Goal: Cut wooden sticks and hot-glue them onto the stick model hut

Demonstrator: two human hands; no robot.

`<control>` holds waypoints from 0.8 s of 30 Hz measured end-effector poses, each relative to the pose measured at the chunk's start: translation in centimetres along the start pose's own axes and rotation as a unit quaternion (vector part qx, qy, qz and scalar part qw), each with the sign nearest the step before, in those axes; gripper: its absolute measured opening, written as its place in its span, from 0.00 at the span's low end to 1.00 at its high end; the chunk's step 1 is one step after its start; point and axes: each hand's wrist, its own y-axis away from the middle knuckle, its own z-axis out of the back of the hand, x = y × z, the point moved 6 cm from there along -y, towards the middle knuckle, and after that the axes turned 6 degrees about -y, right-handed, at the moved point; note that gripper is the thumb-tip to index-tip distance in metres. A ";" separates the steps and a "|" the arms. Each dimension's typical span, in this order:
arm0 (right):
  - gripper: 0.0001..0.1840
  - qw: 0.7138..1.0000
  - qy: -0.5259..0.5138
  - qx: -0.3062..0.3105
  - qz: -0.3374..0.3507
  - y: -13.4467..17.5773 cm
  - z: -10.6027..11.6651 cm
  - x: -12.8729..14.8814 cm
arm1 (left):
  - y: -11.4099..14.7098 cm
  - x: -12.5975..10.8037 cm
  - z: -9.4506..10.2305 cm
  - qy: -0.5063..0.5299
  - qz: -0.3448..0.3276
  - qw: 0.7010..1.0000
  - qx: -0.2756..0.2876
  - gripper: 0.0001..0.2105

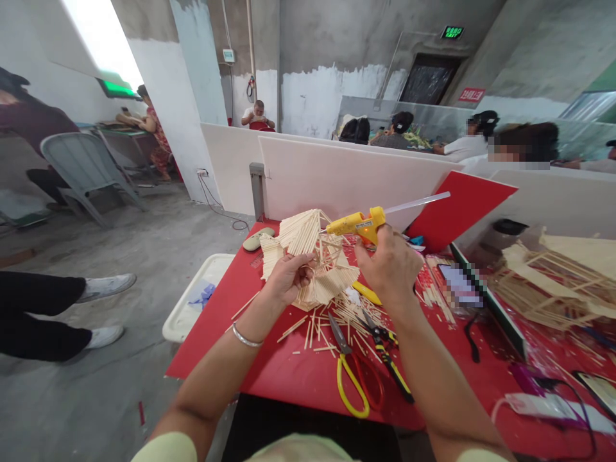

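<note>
My right hand [394, 266] is wrapped round the grip of a yellow hot glue gun [353, 224], with a clear glue stick [418, 201] poking out of its back. The gun's nozzle points left, close to the roof of a small model building [304, 234] made of thin pale wooden sticks. At the model's near side, my left hand [291, 277] has its fingers closed on it; whether a loose stick is also pinched there, I cannot tell. Loose wooden sticks [312, 330] lie scattered in front of the model. Scissors [351, 375] with yellow handles and pliers [387, 359] rest nearby.
The red table [269, 372] has a white partition [356, 170] behind it. A larger stick model [553, 282] and a phone [459, 284] are on the right. Left of the table is a white bin [192, 308]. Someone's legs [43, 314] show at left; several people sit beyond.
</note>
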 end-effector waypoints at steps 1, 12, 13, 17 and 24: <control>0.21 1.000 -0.001 0.000 0.003 0.1 0.1 0.0 | 0.0 0.0 0.0 0.000 0.000 1.000 0.001 0.12; 0.21 0.999 -0.013 0.021 0.022 1.7 0.1 0.3 | -0.2 0.1 0.2 0.000 -0.007 1.000 0.008 0.12; 0.21 0.999 -0.015 0.021 0.021 1.8 0.1 0.3 | -0.2 0.1 0.2 0.001 -0.009 1.000 0.008 0.12; 0.21 0.999 -0.020 0.023 0.015 2.1 -0.2 0.2 | -0.2 0.1 0.1 0.006 -0.004 1.000 0.003 0.12; 0.22 0.999 -0.030 0.019 0.019 2.1 -0.3 0.2 | -0.1 0.1 0.1 0.009 0.001 1.000 0.004 0.12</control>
